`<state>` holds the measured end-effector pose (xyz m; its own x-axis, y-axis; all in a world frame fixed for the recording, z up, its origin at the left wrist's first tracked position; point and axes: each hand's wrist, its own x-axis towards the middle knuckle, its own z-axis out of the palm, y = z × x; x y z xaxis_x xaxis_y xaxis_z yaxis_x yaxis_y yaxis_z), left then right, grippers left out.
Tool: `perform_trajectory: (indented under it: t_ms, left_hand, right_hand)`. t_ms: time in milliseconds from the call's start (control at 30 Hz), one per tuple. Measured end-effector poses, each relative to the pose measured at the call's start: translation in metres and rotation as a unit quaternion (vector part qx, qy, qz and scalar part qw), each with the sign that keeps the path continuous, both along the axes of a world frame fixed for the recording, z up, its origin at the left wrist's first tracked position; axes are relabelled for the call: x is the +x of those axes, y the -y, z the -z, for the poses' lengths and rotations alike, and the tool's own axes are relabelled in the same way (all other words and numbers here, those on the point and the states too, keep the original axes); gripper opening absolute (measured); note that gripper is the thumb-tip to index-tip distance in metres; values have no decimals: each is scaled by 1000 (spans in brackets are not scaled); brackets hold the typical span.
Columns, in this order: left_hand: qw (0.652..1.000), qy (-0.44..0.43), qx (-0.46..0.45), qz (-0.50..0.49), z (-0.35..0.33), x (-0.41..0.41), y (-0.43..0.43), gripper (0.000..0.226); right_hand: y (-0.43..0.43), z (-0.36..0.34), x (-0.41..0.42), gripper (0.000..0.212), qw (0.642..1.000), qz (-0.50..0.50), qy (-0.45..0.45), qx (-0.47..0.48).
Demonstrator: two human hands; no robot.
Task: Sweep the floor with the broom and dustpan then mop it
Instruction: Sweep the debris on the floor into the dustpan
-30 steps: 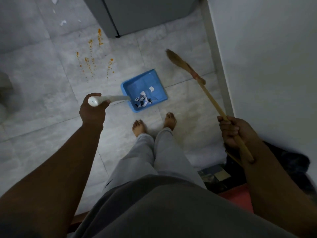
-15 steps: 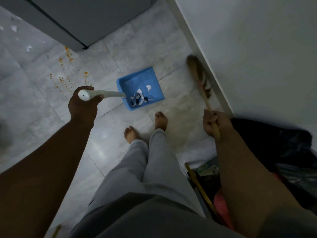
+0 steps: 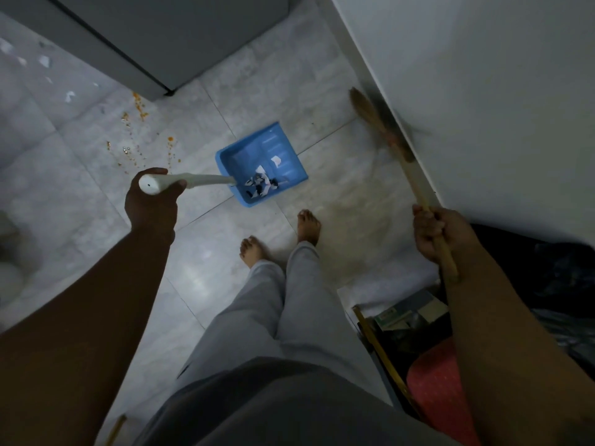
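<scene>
Closed tight round the end of the white handle [image 3: 206,180]: the left hand [image 3: 151,204], no gap between the fingers. Out past that grip, down at the floor [image 3: 80,201], the blue dustpan [image 3: 244,156], with torn white and dark scraps [image 3: 262,185] heaped at its near end. Clenched round the wooden stick of the broom [image 3: 415,185]: the right hand [image 3: 434,230]. Ahead of that fist, blurred bristles [image 3: 370,111] against the foot of the wall [image 3: 483,91]. Beyond the left knuckles, orange spatter [image 3: 138,130].

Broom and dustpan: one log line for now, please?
left hand: grips dustpan | right hand: grips broom | broom: bristles at wall | dustpan: scraps inside
</scene>
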<state>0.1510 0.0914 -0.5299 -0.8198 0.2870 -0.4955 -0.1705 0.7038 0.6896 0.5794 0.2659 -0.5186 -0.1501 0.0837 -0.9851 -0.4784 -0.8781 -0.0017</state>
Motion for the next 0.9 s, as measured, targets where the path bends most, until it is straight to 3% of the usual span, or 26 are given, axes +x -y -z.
perform_trajectory:
  t_ms: [167,300,600,900]
  left_hand:
    - [1000,-1,0,-18,4,-3,11,32]
    - [999,11,10,-32,6,-5,11,33]
    - [997,38,8,-62,-7,-22,30,32]
    - [990,27,13,-139,-33,-51,110,32]
  right_hand:
    - [20,18,-44,36,997,-62,7,-41]
    - [54,-6,-51,38,990,-124,-38,-59]
    - [34,-57,-36,28,975,-222,-18,-9]
    - [26,-65,-126,34,956,-292,-12,15]
